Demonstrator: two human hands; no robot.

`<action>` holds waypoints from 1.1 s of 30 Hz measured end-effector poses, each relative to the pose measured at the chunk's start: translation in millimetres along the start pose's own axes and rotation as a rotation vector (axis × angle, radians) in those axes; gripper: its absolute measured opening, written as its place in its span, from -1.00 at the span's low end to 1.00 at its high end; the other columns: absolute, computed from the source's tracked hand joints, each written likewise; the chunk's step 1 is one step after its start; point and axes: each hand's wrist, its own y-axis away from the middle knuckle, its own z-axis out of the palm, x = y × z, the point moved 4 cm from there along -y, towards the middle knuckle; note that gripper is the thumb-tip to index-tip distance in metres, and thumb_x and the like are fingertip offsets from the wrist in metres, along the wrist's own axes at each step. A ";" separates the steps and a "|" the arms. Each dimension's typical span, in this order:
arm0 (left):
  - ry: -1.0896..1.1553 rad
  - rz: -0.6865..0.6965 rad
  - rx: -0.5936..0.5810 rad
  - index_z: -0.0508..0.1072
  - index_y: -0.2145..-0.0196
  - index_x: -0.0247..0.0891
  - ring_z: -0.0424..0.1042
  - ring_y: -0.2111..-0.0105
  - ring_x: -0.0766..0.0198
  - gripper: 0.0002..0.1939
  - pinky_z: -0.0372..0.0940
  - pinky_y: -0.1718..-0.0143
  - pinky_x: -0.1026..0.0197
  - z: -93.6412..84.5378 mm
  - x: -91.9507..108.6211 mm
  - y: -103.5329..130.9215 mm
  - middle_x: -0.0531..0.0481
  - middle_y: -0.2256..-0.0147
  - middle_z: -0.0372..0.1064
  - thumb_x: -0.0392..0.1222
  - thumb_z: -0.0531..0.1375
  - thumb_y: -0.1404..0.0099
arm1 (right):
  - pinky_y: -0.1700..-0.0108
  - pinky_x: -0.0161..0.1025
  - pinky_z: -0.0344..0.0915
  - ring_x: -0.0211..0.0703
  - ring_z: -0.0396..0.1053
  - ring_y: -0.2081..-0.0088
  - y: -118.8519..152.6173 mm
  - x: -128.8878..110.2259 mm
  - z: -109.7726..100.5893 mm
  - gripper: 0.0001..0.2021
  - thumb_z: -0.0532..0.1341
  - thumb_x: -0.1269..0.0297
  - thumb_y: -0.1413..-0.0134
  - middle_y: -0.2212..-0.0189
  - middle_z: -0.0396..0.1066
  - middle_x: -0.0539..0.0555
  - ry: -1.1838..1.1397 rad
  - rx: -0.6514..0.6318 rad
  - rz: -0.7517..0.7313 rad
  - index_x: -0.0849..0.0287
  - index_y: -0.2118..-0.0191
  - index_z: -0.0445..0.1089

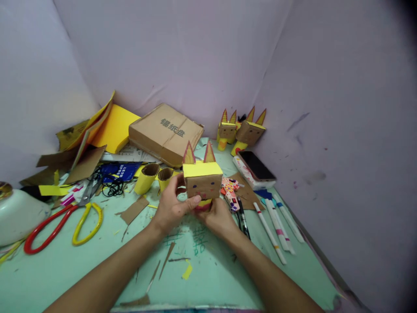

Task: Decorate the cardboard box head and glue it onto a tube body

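Between my two hands is a cardboard animal figure with a yellow top, two pointed ears and a face drawn on its box head. My left hand is closed around the head's left side, the thumb on its lower front. Below the head, my right hand is wrapped around the yellow lower part, which is mostly hidden by the fingers. Two yellow-covered cardboard tubes stand just left of my left hand. A colorful patterned item lies right of the figure.
Red-and-yellow scissors lie at left beside a white rounded object. Behind are a cardboard box and yellow sheets. Similar finished figures stand at back right, near a phone. Several markers lie at right.
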 end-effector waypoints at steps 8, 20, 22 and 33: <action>-0.252 0.027 -0.042 0.31 -0.05 -0.33 0.37 -0.01 -0.19 -0.29 0.21 -0.03 -0.13 -4.8 8.3 -1.7 -0.26 0.00 0.41 -0.05 0.36 0.04 | 0.21 -0.01 0.43 0.18 0.51 0.21 1.7 -5.8 -0.1 -0.58 0.35 0.29 0.25 0.18 0.58 0.14 0.070 -0.002 -0.004 0.16 0.12 0.49; -0.457 0.074 -0.035 0.33 -0.02 -0.40 0.40 0.09 -0.08 -0.34 0.24 0.04 -0.07 -3.4 18.9 1.3 -0.23 0.07 0.43 -0.03 0.30 0.01 | 0.19 -0.01 0.45 0.18 0.51 0.20 1.1 -9.0 -0.2 -0.65 0.35 0.36 0.24 0.22 0.58 0.14 0.075 -0.059 0.015 0.18 0.19 0.52; -0.470 0.070 -0.041 0.33 -0.01 -0.42 0.39 0.09 -0.07 -0.34 0.24 0.04 -0.06 -3.8 20.3 1.4 -0.25 0.07 0.43 -0.03 0.30 0.01 | 0.16 -0.02 0.45 0.14 0.52 0.20 0.4 -7.9 -9.1 -0.63 0.37 0.42 0.30 0.26 0.59 0.10 0.038 -0.122 0.010 0.15 0.21 0.51; -0.461 0.077 -0.058 0.34 -0.03 -0.37 0.39 0.06 -0.05 -0.32 0.23 0.02 -0.02 -5.5 22.1 -0.4 -0.23 0.03 0.43 0.01 0.31 0.01 | -0.20 0.06 0.21 0.13 0.18 -0.25 -9.3 -26.3 -52.5 -0.21 0.46 0.11 0.16 -0.25 0.21 0.22 -0.457 -0.109 -0.145 0.05 -0.21 0.20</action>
